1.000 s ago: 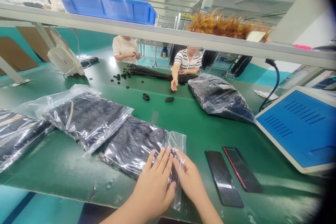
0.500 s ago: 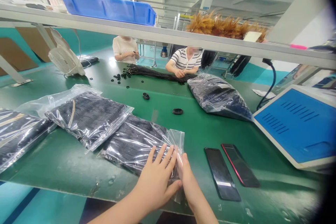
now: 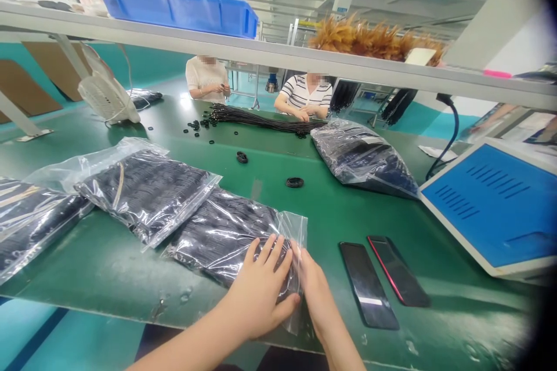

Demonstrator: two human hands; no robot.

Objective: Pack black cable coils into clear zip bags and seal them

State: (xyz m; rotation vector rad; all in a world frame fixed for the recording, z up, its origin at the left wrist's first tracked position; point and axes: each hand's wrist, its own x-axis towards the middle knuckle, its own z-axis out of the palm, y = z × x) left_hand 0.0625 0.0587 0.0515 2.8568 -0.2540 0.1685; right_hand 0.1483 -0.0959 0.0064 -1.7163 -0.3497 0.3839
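Observation:
A clear plastic bag (image 3: pixel 217 232) packed with black cord-like pieces lies flat on the green table in front of me. My left hand (image 3: pixel 261 287) rests palm down on its right part, fingers spread, thumb pointing right. Black loops show through the plastic beside those fingers. At the bag's right end, my right hand (image 3: pixel 315 284) is turned on its side and holds the loose plastic edge; some of its fingers are hidden. Another filled bag (image 3: pixel 148 191) overlaps this one on the left, and a third bag (image 3: pixel 39 226) lies farther left.
Two phones (image 3: pixel 368 284) (image 3: pixel 398 269) lie right of my hands, near a blue-and-white box (image 3: pixel 491 203). Beyond are coiled black cords (image 3: pixel 295 182), a bulging bag (image 3: pixel 361 156), a cord bundle (image 3: pixel 261 120) and a fan (image 3: pixel 104 93). Two co-workers sit opposite. A shelf (image 3: pixel 278 58) crosses overhead.
My left hand has shifted slightly left and down on the bag, uncovering more of the black loops. My right hand has moved slightly right at the bag's end.

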